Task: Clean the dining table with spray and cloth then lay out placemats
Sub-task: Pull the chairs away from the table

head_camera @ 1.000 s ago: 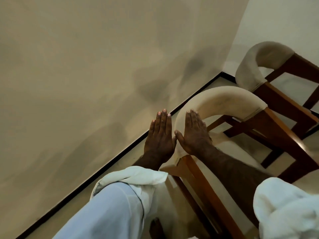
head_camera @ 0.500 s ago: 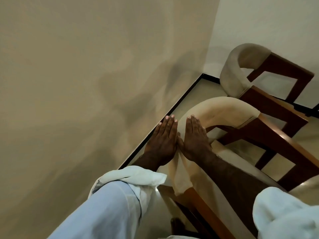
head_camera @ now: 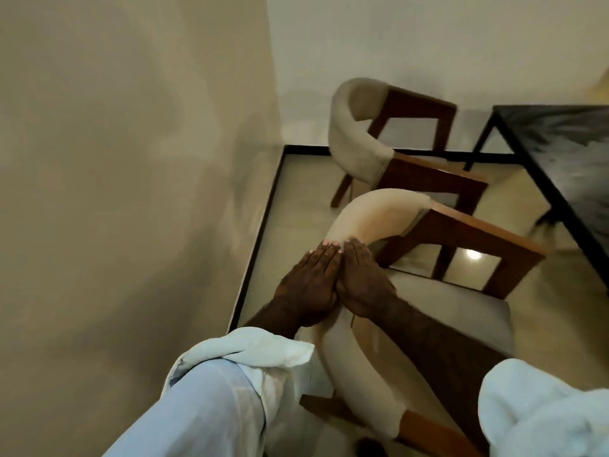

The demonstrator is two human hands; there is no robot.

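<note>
My left hand and my right hand are stretched out flat, palms down, side by side with the thumbs touching. Neither holds anything. They hover in front of the beige curved backrest of a wooden chair. The dark dining table with its black frame shows at the upper right, well away from both hands. No spray bottle, cloth or placemat is in view. White sleeves are rolled up on both forearms.
A second beige-backed wooden chair stands farther back by the wall. A grey seat cushion lies under my right forearm. A beige wall fills the left side, with a black skirting line along the glossy floor.
The view has swung to the right, bringing the dark table and the room corner into sight. Both hands stay flat and together, now pressed closer thumb to thumb.
</note>
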